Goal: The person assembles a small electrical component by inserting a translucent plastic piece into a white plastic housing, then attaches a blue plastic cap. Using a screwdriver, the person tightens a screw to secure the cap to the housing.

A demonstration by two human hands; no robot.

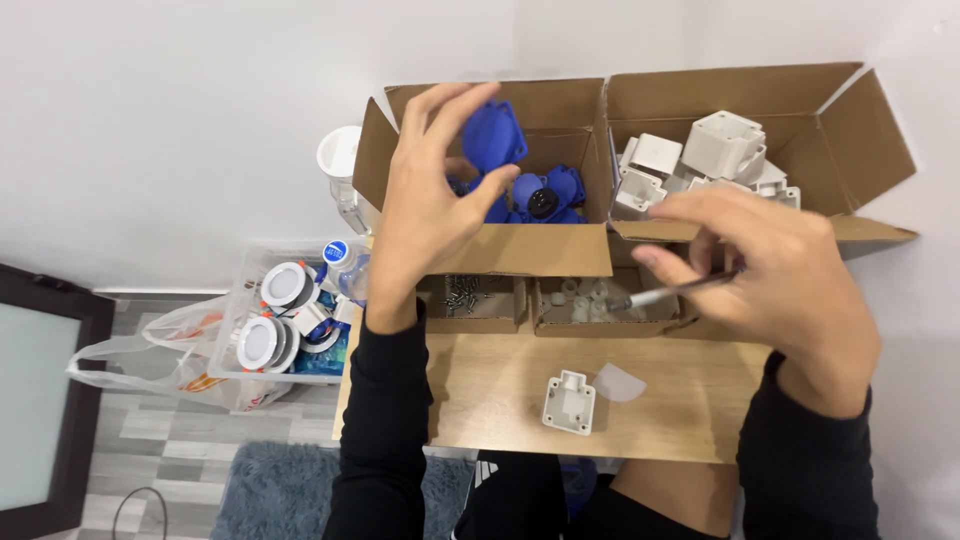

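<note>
My left hand (pixel 425 200) is raised over a cardboard box (pixel 555 250) of blue plastic socket parts and pinches one blue socket part (pixel 493 135) between fingers and thumb. My right hand (pixel 765 265) holds a slim screwdriver (pixel 670 292) with its tip pointing left over a small box of white plastic bits (pixel 580 300). On the wooden table (pixel 680 410) below lies a white socket base (pixel 569 401) beside a translucent white flap (pixel 620 383).
A second cardboard box (pixel 860 130) at the right holds white plastic housings (pixel 720 145). A small box of screws (pixel 470 295) sits under the blue-part box. Left of the table are a clear bin of round lamp fittings (pixel 275 320), a plastic bag (pixel 150 355) and a white cup (pixel 338 150).
</note>
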